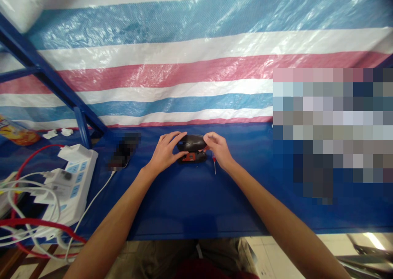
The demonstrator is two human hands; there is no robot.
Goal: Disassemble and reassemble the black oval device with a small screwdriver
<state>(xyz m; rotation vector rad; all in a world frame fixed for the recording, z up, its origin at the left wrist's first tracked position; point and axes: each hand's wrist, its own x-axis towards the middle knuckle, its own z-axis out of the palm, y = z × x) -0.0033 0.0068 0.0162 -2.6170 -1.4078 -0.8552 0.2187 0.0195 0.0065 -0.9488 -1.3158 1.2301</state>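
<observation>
A black, rounded mouse-like cover (193, 142) is held between my left hand (165, 151) and my right hand (218, 148). Just below it lies a black base with a reddish-brown circuit board (188, 157). My left fingers lie along the cover's left end, with the thumb at the board's left edge. At the cover's right end, my right thumb and fingers pinch it. A small screwdriver (214, 164) with a red part and a thin metal shaft lies on the blue table (196, 205) beside my right hand, its upper end hidden.
A white power strip (78, 180) with tangled white and red cables stands at the left. A blurred dark phone-like object (125, 150) has a white cable attached. Blue metal bars (55, 82) rise at the left; a striped sheet (172, 66) hangs behind. The right side is pixelated.
</observation>
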